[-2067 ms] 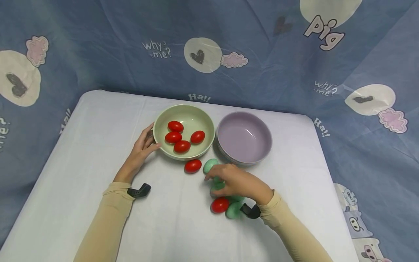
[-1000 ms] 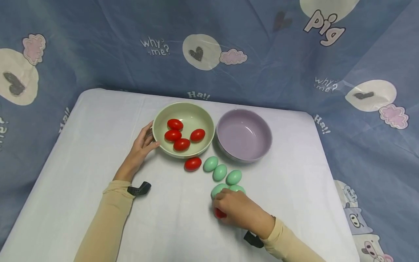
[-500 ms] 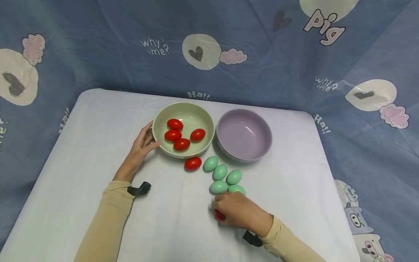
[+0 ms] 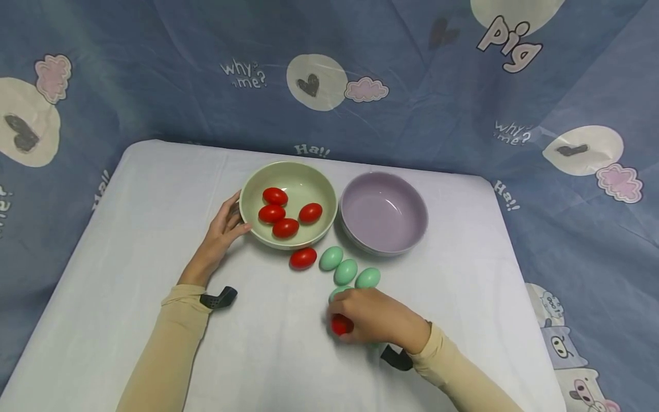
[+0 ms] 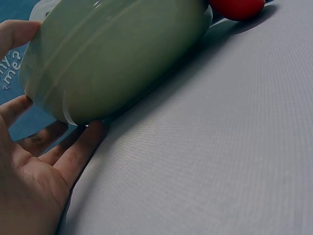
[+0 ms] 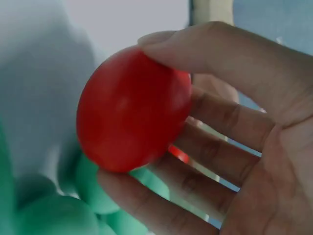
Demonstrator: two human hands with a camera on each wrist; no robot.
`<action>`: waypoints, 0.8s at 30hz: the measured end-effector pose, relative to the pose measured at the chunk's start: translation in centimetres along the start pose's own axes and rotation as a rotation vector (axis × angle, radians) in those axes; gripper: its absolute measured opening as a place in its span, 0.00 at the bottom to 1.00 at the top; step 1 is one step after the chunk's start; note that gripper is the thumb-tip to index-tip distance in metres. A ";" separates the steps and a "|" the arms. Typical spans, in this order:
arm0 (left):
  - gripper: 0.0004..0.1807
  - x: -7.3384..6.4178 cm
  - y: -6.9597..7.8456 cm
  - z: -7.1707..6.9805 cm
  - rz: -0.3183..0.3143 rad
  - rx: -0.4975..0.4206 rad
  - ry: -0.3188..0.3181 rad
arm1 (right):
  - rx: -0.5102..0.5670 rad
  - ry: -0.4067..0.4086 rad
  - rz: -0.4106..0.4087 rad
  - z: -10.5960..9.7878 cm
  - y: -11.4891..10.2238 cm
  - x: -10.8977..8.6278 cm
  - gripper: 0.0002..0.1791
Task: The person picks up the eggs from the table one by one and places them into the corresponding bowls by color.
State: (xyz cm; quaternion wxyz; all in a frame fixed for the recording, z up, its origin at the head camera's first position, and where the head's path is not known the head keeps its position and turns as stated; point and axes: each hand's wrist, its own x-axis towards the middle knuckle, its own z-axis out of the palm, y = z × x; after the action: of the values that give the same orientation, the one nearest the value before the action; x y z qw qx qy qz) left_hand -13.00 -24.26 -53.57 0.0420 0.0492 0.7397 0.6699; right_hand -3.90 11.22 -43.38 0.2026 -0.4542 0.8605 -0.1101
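My right hand (image 4: 378,317) pinches a red egg (image 6: 132,110) between thumb and fingertips. In the right wrist view it shows above green eggs. The left hand (image 4: 218,240) rests against the left side of a pale green bowl (image 4: 329,226), fingers spread and fairly straight, their tips at its wall (image 5: 112,63). Several red eggs (image 4: 285,228) lie in that bowl. Another red egg (image 4: 303,258) sits on the cloth just in front of it. Green eggs (image 4: 346,272) lie between the bowls and my right hand, which hides some of them.
A purple bowl (image 4: 383,214) with nothing in it stands right beside the green bowl. White cloth (image 4: 268,343) covers the table. A blue printed curtain (image 4: 206,114) hangs behind and at both sides.
My right hand moved from over the green eggs toward the front, took hold of the red egg there, and has now shifted slightly back with it. The left hand stayed at the green bowl.
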 end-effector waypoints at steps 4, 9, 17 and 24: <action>0.42 0.0 0.0 0.0 -0.009 0.015 0.001 | 0.070 0.014 0.013 -1.4 0.6 0.4 0.10; 0.42 0.0 0.0 -0.1 -0.011 0.032 0.000 | 0.146 0.040 0.022 -3.2 1.6 1.1 0.11; 0.42 -0.1 -0.1 -0.1 -0.014 0.035 0.001 | 0.230 0.083 -0.016 -5.4 3.3 3.0 0.15; 0.42 -0.1 -0.1 0.0 -0.015 0.034 -0.001 | 0.252 0.098 -0.031 -7.0 4.3 5.2 0.15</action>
State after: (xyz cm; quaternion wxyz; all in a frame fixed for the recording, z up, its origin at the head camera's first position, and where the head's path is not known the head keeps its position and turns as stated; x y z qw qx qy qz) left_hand -12.94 -24.30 -53.63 0.0468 0.0448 0.7511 0.6570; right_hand -12.81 9.41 -40.02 0.2142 -0.4325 0.8416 -0.2423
